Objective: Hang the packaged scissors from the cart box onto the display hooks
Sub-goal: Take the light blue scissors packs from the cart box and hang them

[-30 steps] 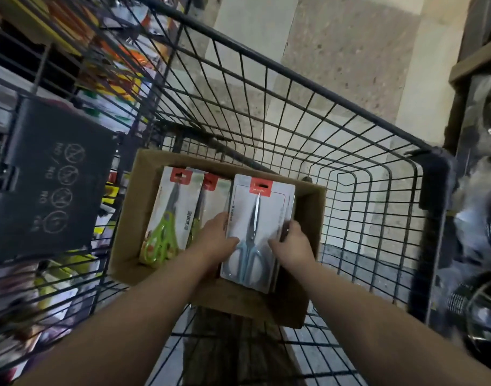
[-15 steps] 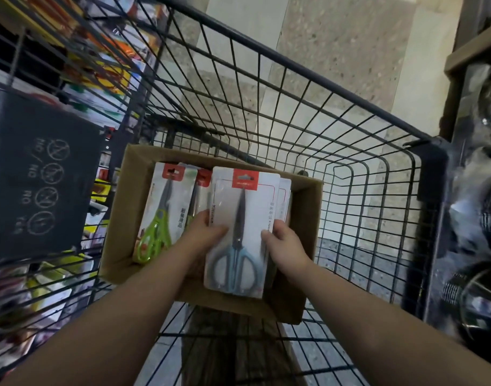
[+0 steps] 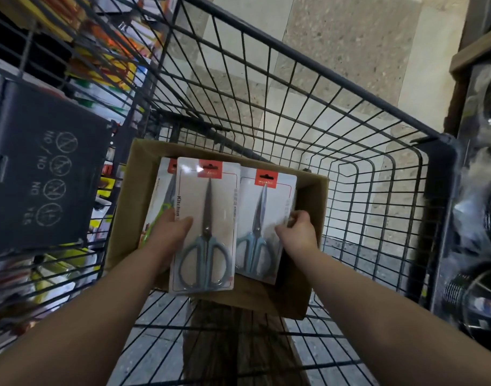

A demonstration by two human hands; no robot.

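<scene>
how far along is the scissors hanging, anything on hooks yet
Nothing shows as hung; no hook is clearly in view. In hand: the left hand holds one blue scissors pack raised over the cardboard box, and the right hand pinches a second blue pack inside it. Left: hanging both, plus the green-handled pack in the box.

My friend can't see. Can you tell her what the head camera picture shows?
A person's left hand holds a pack of blue scissors over a cardboard box in a wire cart. Their right hand grips a second blue pack in the box, beside a green-handled pack.
</scene>
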